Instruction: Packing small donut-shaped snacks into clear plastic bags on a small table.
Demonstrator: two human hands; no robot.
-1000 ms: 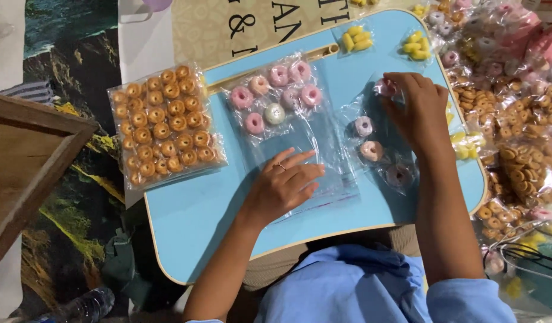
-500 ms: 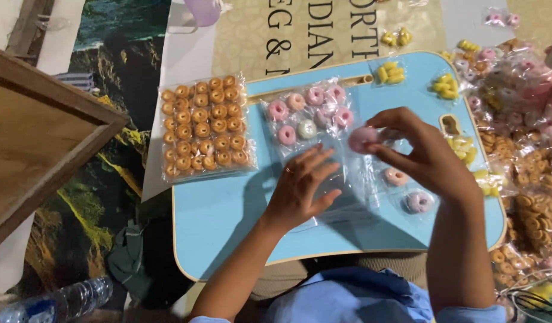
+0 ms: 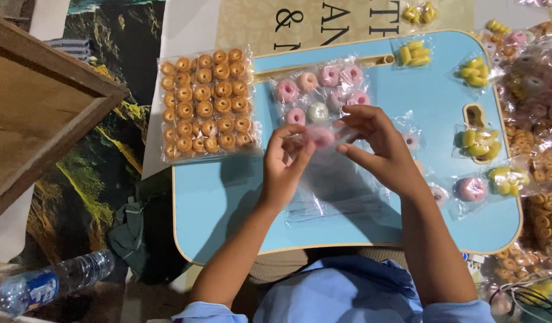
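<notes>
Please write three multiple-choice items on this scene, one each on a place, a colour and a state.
1. Where does the big bag of orange-brown rings lie?
A. on the wooden board
B. at the blue tray's left edge
C. on the person's lap

2. What colour is the tray?
A. red
B. green
C. light blue

3. How is the pink ring held?
A. between the fingertips of both hands, above the tray
B. flat under one palm
C. not held at all

Answers: 1 B, the bag overlaps the tray's left rim. 2 C, its bare surface is light blue. 3 A, the left hand and the right hand meet around it.
</notes>
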